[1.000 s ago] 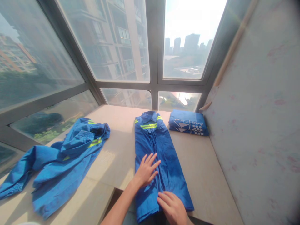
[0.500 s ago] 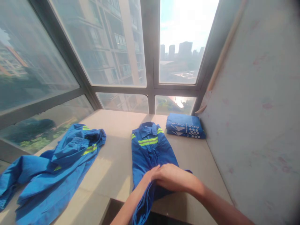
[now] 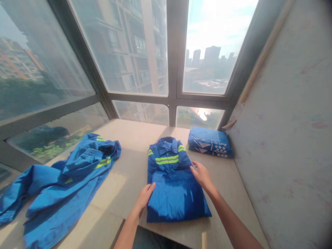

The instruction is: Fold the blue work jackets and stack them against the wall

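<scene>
A blue jacket [image 3: 168, 166] with yellow-green and grey reflective stripes lies folded in front of me, collar at the far end. Its lower part is turned up over the front into a smooth flap. My left hand [image 3: 145, 197] rests against the flap's left edge, fingers stretched out and not gripping. At the right edge, higher up by the chest, my right hand [image 3: 201, 174] touches the cloth with thumb and fingers apart.
Spread out loosely on the left is another blue striped garment [image 3: 77, 180]. A folded blue bundle with white print [image 3: 210, 141] sits at the back right, near the wall [image 3: 290, 148]. Windows [image 3: 140, 52] rise behind the pale surface [image 3: 124, 183].
The jacket's lower end, held near me between my crossed hands, now lies folded up over its front. My hands have let go and moved apart to its two sides.
</scene>
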`<state>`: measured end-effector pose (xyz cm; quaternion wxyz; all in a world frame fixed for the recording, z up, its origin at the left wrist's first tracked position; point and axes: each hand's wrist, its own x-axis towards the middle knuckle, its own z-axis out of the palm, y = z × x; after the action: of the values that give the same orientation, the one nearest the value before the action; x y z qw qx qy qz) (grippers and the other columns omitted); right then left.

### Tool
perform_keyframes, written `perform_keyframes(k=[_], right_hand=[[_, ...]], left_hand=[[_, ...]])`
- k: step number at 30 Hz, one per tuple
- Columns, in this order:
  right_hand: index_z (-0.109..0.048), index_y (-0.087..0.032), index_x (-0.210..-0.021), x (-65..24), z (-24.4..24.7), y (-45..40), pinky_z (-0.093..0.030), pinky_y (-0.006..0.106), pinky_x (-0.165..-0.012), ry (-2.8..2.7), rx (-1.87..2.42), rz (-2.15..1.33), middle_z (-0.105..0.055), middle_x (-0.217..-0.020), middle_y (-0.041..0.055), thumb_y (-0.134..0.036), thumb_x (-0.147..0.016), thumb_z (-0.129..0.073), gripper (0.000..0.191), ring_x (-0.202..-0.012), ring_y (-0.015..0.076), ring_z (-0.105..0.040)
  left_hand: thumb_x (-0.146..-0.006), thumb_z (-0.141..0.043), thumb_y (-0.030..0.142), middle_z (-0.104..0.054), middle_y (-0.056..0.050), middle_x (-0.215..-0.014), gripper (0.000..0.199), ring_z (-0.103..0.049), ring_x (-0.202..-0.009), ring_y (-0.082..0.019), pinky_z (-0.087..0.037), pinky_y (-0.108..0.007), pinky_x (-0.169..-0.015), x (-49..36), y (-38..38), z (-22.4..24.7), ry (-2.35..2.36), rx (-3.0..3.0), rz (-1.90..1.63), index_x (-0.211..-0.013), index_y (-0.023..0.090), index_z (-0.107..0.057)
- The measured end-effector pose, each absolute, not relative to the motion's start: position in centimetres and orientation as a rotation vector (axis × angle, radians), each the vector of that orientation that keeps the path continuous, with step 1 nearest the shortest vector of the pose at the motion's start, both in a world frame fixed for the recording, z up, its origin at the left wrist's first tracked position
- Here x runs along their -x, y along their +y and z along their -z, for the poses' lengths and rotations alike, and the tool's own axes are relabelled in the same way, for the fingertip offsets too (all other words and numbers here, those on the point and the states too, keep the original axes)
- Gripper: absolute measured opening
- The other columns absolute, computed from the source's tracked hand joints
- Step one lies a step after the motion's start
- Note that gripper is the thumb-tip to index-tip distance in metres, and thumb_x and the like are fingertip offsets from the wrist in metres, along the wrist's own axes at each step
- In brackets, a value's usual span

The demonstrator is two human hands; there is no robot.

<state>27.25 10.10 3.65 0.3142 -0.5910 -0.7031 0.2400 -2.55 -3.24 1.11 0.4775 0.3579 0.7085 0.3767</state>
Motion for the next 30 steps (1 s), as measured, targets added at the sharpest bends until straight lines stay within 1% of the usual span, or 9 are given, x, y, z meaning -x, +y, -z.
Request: perform_keyframes(k=[3,6,9,14,16,20,22,26,30], right_hand=[[-0.068,-0.013,-0.117,-30.8,1.5,7.8,-0.055,0.035,-0.079,-1.574,1.784,-0.870,-0.075,-0.103,0.0144,-0.044,-0.083,-0.055,0.047,-0.090,0.0264,-0.072],[-0.067,-0.012,-0.117,-31.6,3.8,6.5,-0.055,0.035,-0.077,-1.507,1.739,-1.040,-0.076,-0.091,0.0112,-0.051,-0.080,-0.056,0.055,-0.086,0.0269,-0.072],[-0.068,-0.013,-0.115,-30.9,3.7,6.3,-0.054,0.035,-0.080,-1.555,1.629,-1.026,-0.076,-0.093,0.0109,-0.049,-0.079,-0.057,0.052,-0.087,0.0267,-0.072],[-0.073,-0.014,-0.102,-29.9,1.9,6.7,-0.052,0.035,-0.085,-1.746,1.607,-0.868,-0.075,-0.099,0.0128,-0.040,-0.079,-0.057,0.039,-0.092,0.0268,-0.070],[-0.073,-0.014,-0.102,-29.6,1.6,6.7,-0.052,0.035,-0.087,-1.792,1.647,-0.826,-0.074,-0.101,0.0131,-0.040,-0.081,-0.057,0.038,-0.094,0.0264,-0.070],[-0.068,-0.012,-0.119,-28.6,1.5,6.6,-0.049,0.037,-0.096,-1.785,1.699,-0.889,-0.071,-0.118,0.0167,-0.045,-0.083,-0.057,0.050,-0.110,0.0297,-0.067],[-0.066,-0.012,-0.121,-28.3,1.2,6.4,-0.047,0.039,-0.101,-1.737,1.649,-0.938,-0.069,-0.123,0.0171,-0.045,-0.083,-0.055,0.052,-0.116,0.0311,-0.064],[-0.067,-0.017,-0.115,-28.3,-0.5,6.3,-0.052,0.042,-0.096,-1.526,1.242,-1.284,-0.072,-0.116,0.0118,-0.049,-0.086,-0.053,0.046,-0.107,0.0294,-0.067],[-0.065,-0.018,-0.121,-28.1,-1.9,7.4,-0.054,0.043,-0.094,-1.347,1.020,-1.489,-0.073,-0.116,0.0112,-0.058,-0.085,-0.059,0.055,-0.105,0.0298,-0.068]], left_hand=[[-0.061,-0.074,0.070,-0.074,-0.009,-0.088,0.062,-0.068,-0.091,-0.030,-0.054,-0.035,-0.076,1.6,-2.7,-0.9,1.655,-0.851,-0.972,-0.088,0.015,-0.068],[-0.062,-0.080,0.055,-0.075,-0.012,-0.109,0.060,-0.069,-0.101,-0.031,-0.054,-0.039,-0.088,1.0,-2.6,-0.7,1.558,-0.767,-1.068,-0.105,0.015,-0.069],[-0.064,-0.081,0.047,-0.073,-0.013,-0.117,0.059,-0.067,-0.109,-0.031,-0.051,-0.041,-0.097,0.7,-3.0,-0.4,1.599,-0.734,-1.165,-0.112,0.015,-0.068],[-0.068,-0.081,0.044,-0.069,-0.013,-0.127,0.060,-0.064,-0.119,-0.031,-0.048,-0.041,-0.104,1.0,-3.9,-0.8,1.584,-0.707,-1.222,-0.119,0.017,-0.066],[-0.068,-0.082,0.045,-0.069,-0.013,-0.126,0.059,-0.063,-0.120,-0.031,-0.048,-0.042,-0.105,1.0,-3.9,-1.2,1.582,-0.697,-1.211,-0.117,0.017,-0.068],[-0.074,-0.078,0.051,-0.074,-0.014,-0.116,0.053,-0.067,-0.114,-0.031,-0.052,-0.042,-0.101,0.4,-3.7,-1.8,1.519,-0.604,-1.186,-0.114,0.017,-0.069],[-0.078,-0.074,0.052,-0.075,-0.013,-0.111,0.051,-0.070,-0.108,-0.030,-0.054,-0.042,-0.098,0.3,-3.7,-2.0,1.488,-0.555,-1.177,-0.115,0.017,-0.068],[-0.084,-0.068,0.051,-0.076,-0.013,-0.108,0.050,-0.072,-0.102,-0.028,-0.058,-0.042,-0.090,0.9,-4.3,-2.4,1.427,-0.498,-1.173,-0.122,0.018,-0.063],[-0.086,-0.061,0.052,-0.077,-0.011,-0.104,0.049,-0.073,-0.098,-0.027,-0.060,-0.040,-0.086,1.9,-3.9,-2.7,1.355,-0.510,-1.224,-0.123,0.020,-0.061]])
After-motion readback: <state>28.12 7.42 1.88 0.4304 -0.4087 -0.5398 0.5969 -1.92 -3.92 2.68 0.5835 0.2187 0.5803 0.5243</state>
